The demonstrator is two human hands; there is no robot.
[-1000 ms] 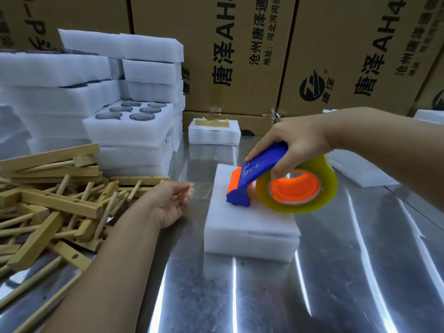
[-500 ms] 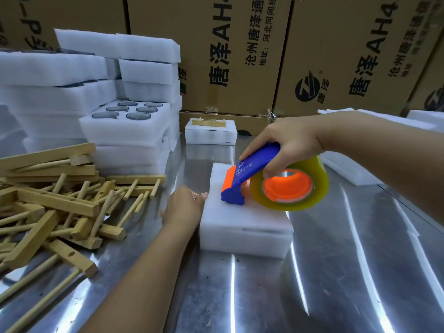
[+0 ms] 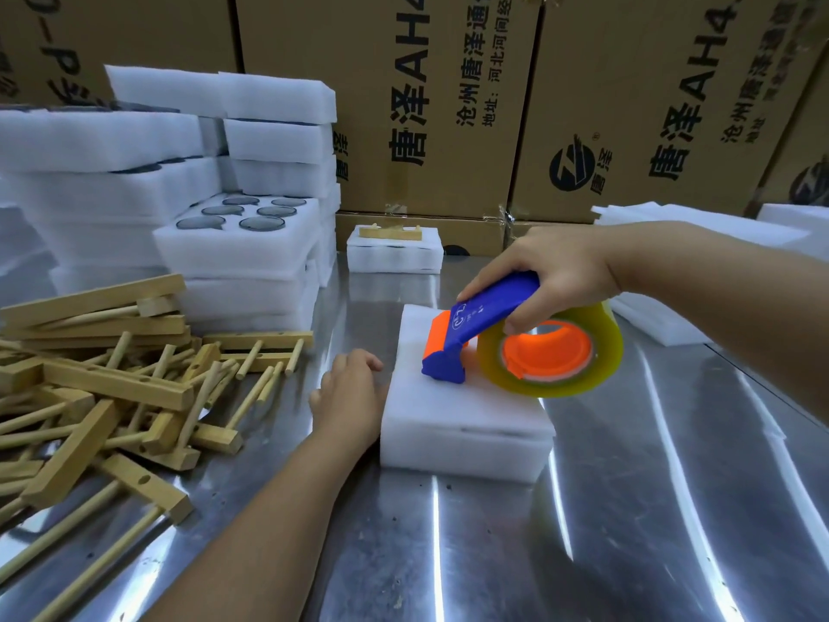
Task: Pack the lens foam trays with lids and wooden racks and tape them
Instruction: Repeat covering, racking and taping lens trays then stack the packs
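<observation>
Two hands were at work, both on one pack (image 3: 462, 419). The pack, a white foam tray with its lid on, lay at the centre of the steel table (image 3: 493, 554). Its long axis ran near to far, and the seam between lid and tray showed on the near face. No rack lay on top, and no tape strip could be made out on the foam.

Your right hand (image 3: 554, 273) was clenched round the blue handle of the dispenser (image 3: 477, 323), thumb down on the near side above the roll (image 3: 551, 356). The dispenser's nose touched the pack's top about halfway along its length, toward the left. The roll hung over the pack's right edge. The dispenser lay left to right, across the pack's short way.

Your left hand (image 3: 354, 397) lay on the table against the pack's left wall, touching it, knuckles up and fingers bent. The fingertips were hidden, so whether it gripped or only braced could not be told.

Judgement: the strip would run across the width, so the pack would tend to slide sideways. Your left hand was the nearer one to check that.

Elsewhere, loose racks (image 3: 112, 383) were heaped at left, and trays (image 3: 237, 249) were stacked far left with lenses showing in the open top one. A far pack (image 3: 394, 255) carrying a rack stood before the cartons (image 3: 448, 105).
</observation>
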